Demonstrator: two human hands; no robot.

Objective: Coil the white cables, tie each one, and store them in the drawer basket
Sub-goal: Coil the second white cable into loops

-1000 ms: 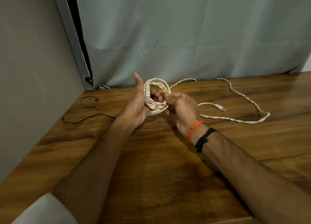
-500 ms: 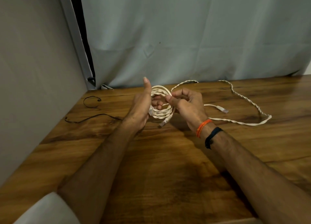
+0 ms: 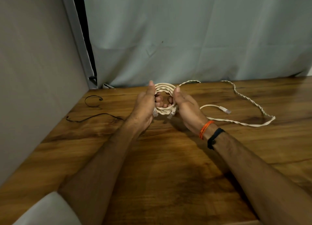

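A coiled white cable [image 3: 164, 88] stands upright between both hands above the wooden table [image 3: 168, 165]. My left hand [image 3: 145, 106] holds its left side and my right hand [image 3: 185, 106] holds its right side, fingers curled through the ring. Two plug ends hang from the bottom of the coil. A second white cable [image 3: 244, 103], twisted and loose, lies on the table to the right with its plug [image 3: 225, 109] free. No drawer basket is in view.
Two thin black ties lie on the table at the left, a small loop [image 3: 92, 101] and a longer strand [image 3: 94, 117]. A grey wall stands at the left and a pale curtain [image 3: 194, 39] hangs behind the table.
My right hand turned from pinching the coil's top with curled fingers to holding its right side, palm facing left. The coil now stands rounder between both palms.
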